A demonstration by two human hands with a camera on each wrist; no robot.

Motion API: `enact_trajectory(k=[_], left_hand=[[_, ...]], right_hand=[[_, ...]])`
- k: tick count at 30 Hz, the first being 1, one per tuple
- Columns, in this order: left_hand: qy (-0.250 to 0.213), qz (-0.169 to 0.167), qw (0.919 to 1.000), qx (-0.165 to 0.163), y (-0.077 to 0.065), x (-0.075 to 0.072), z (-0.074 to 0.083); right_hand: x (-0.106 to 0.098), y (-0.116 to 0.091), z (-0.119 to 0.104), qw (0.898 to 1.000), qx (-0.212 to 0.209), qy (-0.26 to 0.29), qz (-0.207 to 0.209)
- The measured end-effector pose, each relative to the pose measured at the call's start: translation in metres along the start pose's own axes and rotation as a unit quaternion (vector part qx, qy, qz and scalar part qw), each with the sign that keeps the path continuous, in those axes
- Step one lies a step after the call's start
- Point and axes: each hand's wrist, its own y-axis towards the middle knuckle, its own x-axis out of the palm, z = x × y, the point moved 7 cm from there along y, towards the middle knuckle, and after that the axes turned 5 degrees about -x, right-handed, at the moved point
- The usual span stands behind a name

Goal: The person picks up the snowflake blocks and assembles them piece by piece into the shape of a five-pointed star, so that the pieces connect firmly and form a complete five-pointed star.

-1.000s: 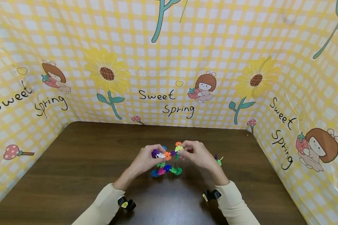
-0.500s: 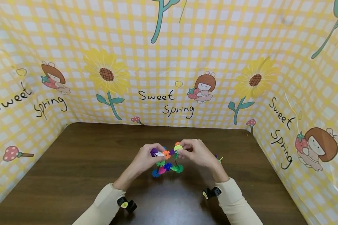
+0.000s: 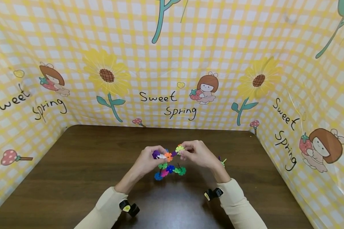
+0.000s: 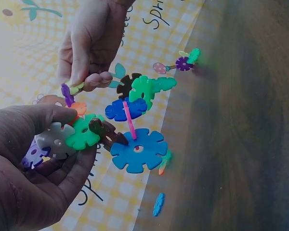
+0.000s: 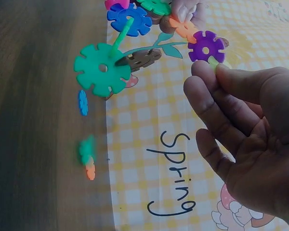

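My left hand (image 3: 146,161) and right hand (image 3: 200,154) hold a joined chain of slotted plastic flower discs between them. In the left wrist view my left thumb and fingers grip a silvery-white disc (image 4: 57,142) and the green disc (image 4: 84,132) beside it. My right thumb and forefinger pinch a yellow-green disc (image 3: 179,150), which is slotted to a purple disc (image 5: 205,46); an orange disc (image 5: 184,29) adjoins that. Below hang a blue disc (image 4: 138,150), a pink disc (image 4: 129,119), a dark blue disc (image 3: 170,169) and a larger green disc (image 5: 102,68).
Loose pieces lie on the brown table (image 3: 74,178): a purple and green cluster (image 4: 185,61) right of my right hand, a blue disc (image 5: 83,103), and a green piece with orange (image 5: 88,156). A checked yellow cloth (image 3: 149,63) walls the table's back and sides.
My right hand has shifted slightly left and up. The yellow-green disc now faces the head camera more fully, and the green piece seen below it has gone from view. My left hand keeps its grip.
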Motion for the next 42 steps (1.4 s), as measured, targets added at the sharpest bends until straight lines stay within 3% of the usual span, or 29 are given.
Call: enact_trajectory(k=[8, 18, 31, 36, 42], left_hand=[[0.018, -0.004, 0.9998, 0.011, 0.000, -0.002, 0.005], [0.048, -0.041, 0.9979, 0.013, -0.002, 0.001, 0.002], [0.058, -0.068, 0.9959, 0.016, -0.001, 0.013, -0.002], [0.055, -0.071, 0.9959, 0.006, -0.005, 0.011, -0.007], [0.059, -0.067, 0.9960, -0.009, -0.008, 0.007, -0.012]], right_hand=[[0.002, 0.004, 0.001, 1.000, 0.005, 0.010, -0.005], [0.007, 0.006, 0.009, 0.999, 0.024, 0.019, -0.022], [0.019, 0.018, 0.012, 0.997, 0.003, 0.050, -0.055], [0.008, 0.020, 0.027, 0.998, 0.054, 0.033, -0.003], [-0.001, 0.022, 0.059, 0.988, 0.146, -0.014, 0.054]])
